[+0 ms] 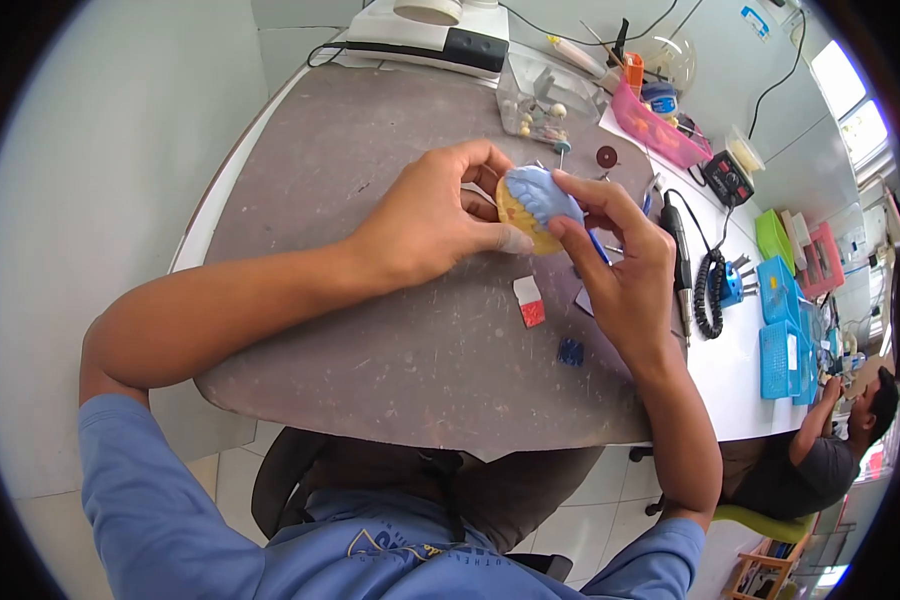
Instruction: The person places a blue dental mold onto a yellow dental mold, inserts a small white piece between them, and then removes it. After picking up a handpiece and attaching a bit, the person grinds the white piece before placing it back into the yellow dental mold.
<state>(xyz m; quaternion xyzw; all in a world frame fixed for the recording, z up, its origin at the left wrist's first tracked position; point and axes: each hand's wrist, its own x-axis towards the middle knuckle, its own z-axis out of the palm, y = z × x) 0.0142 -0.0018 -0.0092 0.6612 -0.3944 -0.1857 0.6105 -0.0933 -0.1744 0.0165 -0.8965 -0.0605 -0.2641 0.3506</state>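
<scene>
Between both hands, above the grey work mat, is a yellow dental cast (518,222) with a light blue moulded piece (542,192) lying over its upper right part. My left hand (435,215) grips the cast from the left, its thumb along the lower edge. The fingers and thumb of my right hand (625,255) pinch the blue piece at its right side. A blue pen-like thing (598,248) shows behind my right hand, partly hidden. Below the hands lie a red and white paper piece (529,302) and a small dark blue piece (570,351).
A clear box (530,115) of small parts and a pink tray (655,130) of tools stand behind. To the right are a rotary handpiece (678,255) with a coiled cord (710,295) and blue baskets (778,360). A co-worker (820,450) sits at far right.
</scene>
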